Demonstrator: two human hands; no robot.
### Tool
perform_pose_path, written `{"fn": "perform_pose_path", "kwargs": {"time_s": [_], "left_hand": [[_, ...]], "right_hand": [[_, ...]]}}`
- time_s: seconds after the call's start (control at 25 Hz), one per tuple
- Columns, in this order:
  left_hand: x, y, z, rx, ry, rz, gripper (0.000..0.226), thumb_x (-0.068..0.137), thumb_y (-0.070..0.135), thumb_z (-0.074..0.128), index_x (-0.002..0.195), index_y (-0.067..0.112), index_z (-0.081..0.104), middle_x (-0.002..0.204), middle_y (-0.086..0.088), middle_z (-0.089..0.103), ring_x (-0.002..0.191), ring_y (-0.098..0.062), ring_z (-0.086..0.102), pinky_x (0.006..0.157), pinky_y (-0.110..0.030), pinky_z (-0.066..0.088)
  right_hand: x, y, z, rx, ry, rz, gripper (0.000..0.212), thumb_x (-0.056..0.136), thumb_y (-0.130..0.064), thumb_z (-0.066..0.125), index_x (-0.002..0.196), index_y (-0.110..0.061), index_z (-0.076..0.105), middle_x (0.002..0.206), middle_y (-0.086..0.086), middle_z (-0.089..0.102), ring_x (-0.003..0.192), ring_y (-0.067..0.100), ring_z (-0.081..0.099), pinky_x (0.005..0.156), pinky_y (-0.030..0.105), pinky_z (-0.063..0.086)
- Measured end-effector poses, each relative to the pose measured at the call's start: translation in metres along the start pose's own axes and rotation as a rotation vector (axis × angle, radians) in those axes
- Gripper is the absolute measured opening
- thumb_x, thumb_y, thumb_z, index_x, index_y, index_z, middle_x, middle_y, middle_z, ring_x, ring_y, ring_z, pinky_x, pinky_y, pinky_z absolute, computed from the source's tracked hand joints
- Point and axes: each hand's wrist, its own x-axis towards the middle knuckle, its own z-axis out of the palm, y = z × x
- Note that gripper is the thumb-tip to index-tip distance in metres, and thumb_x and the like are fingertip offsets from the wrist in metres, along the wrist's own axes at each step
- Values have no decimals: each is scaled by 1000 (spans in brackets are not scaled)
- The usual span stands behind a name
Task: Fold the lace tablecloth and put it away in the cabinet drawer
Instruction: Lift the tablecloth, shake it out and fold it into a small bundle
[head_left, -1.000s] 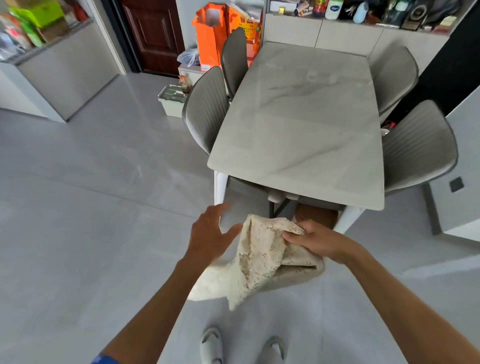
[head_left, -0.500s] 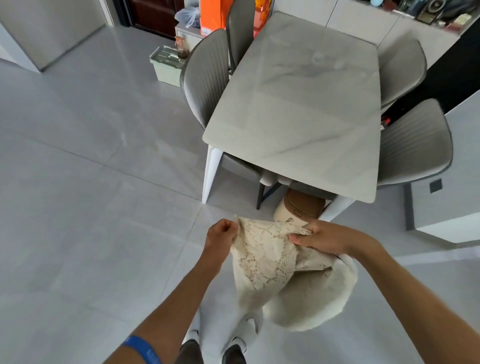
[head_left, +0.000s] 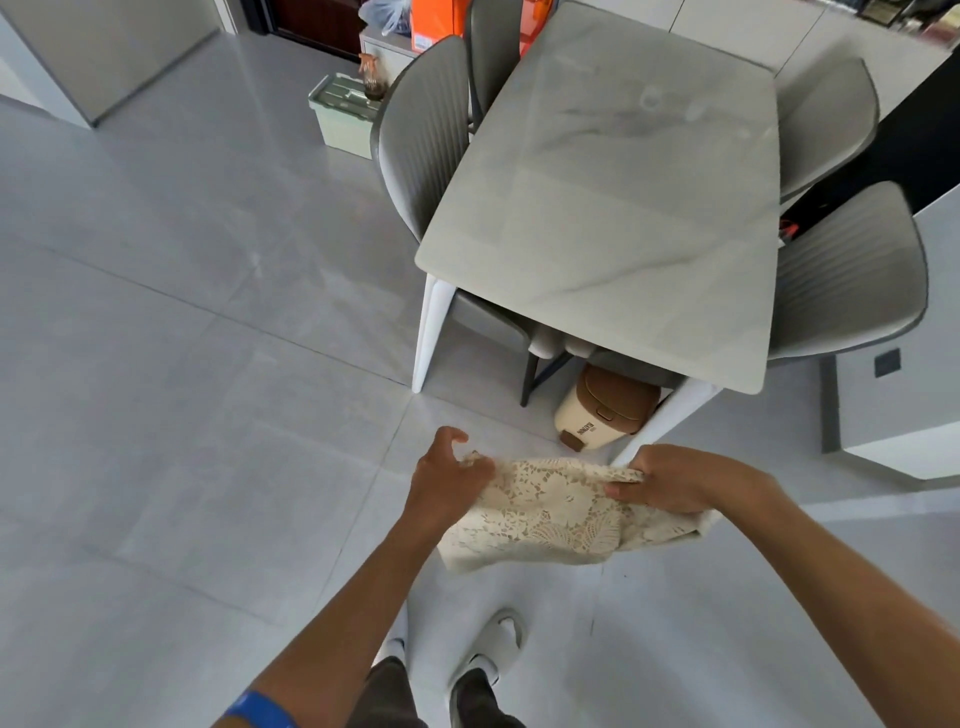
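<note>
Gripping the lace tablecloth (head_left: 556, 514) at both ends: left hand (head_left: 447, 478) curled over its left edge, thumb raised a little above the cloth; right hand (head_left: 675, 480) clamped on the right edge, fingers folded round the fabric. Held out in the air at about waist level, spread between the two hands as a folded, cream-coloured bundle, lower edge hanging loose below the knuckles. How many layers thick, hard to tell from here. Directly beneath, grey tiled floor (head_left: 182, 415) and two light slippers (head_left: 498, 644), dark trouser legs just above them. A blue band (head_left: 260, 709) on the left forearm at the bottom edge of the view. Ahead and to the right, a pale marble-look table (head_left: 613, 208) on white legs, grey chairs (head_left: 421, 135) tucked in on both sides. Under the near end of the table, a cream and brown appliance (head_left: 602, 410) standing on the floor. Farther back on the left, a pale green box (head_left: 343, 117) beside the chairs.
</note>
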Motion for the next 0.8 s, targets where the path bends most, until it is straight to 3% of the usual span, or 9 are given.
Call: {"fn": "perform_pose_path", "kwargs": {"time_s": [0.08, 0.16, 0.24, 0.32, 0.44, 0.56, 0.64, 0.72, 0.8], "left_hand": [[6, -7, 3, 240, -22, 13, 24, 83, 31, 62, 101, 16, 65, 93, 2, 67, 85, -18, 66, 64, -27, 49], [8, -14, 6, 397, -69, 25, 24, 83, 31, 62, 77, 10, 70, 73, 0, 67, 66, -13, 61, 56, -23, 44], [8, -20, 7, 483, -74, 40, 43, 84, 35, 62, 50, 11, 53, 50, 2, 49, 48, -11, 48, 49, -22, 36], [9, -24, 6, 482, -28, 28, 49, 85, 31, 60, 44, 13, 40, 44, 3, 41, 43, -11, 44, 47, -22, 33], [7, -24, 2, 285, 105, -43, 47, 81, 22, 58, 40, 14, 36, 38, 5, 35, 39, -13, 40, 46, -21, 31], [5, -18, 0, -133, 206, -250, 52, 78, 17, 60, 34, 17, 33, 38, 8, 27, 39, -13, 28, 43, -21, 24], [5, -13, -5, -340, 257, -330, 45, 81, 17, 64, 42, 18, 42, 44, 5, 33, 42, -11, 31, 42, -23, 26], [3, -9, -8, -452, 262, -305, 30, 87, 26, 66, 63, 11, 57, 61, -3, 44, 58, -14, 42, 54, -29, 34], [-3, -5, -12, -526, 254, -164, 34, 91, 33, 63, 71, 6, 59, 71, -9, 44, 69, -19, 41, 61, -31, 33]], "right_hand": [[0, -3, 7, -79, -12, 3, 42, 90, -64, 50, 87, -23, 60, 77, -8, 60, 68, 7, 55, 62, 23, 40], [1, -3, 14, -127, -9, -2, 39, 90, -64, 51, 91, -26, 59, 77, -13, 57, 70, 4, 53, 59, 21, 36], [0, -1, 18, -133, -7, 2, 43, 89, -64, 52, 105, -25, 63, 82, -13, 56, 76, 6, 55, 64, 21, 37], [1, 2, 22, -136, -9, 5, 47, 90, -63, 52, 113, -23, 65, 87, -11, 59, 81, 10, 57, 68, 21, 40], [2, 3, 26, -107, 11, -21, 47, 91, -63, 50, 110, -25, 69, 84, -12, 59, 81, 10, 58, 68, 21, 41], [4, 3, 26, -63, 45, -47, 47, 90, -65, 49, 97, -24, 70, 83, -12, 62, 75, 7, 59, 66, 19, 43], [4, 5, 25, 4, 55, -62, 42, 90, -65, 49, 92, -27, 67, 84, -13, 63, 76, 5, 60, 65, 16, 43], [1, 9, 22, 79, 60, -88, 38, 91, -65, 48, 89, -31, 66, 88, -12, 64, 79, 6, 62, 66, 16, 44], [-4, 12, 20, 148, 73, -119, 31, 90, -64, 49, 83, -37, 63, 86, -16, 62, 77, 6, 62, 63, 14, 44]]}}
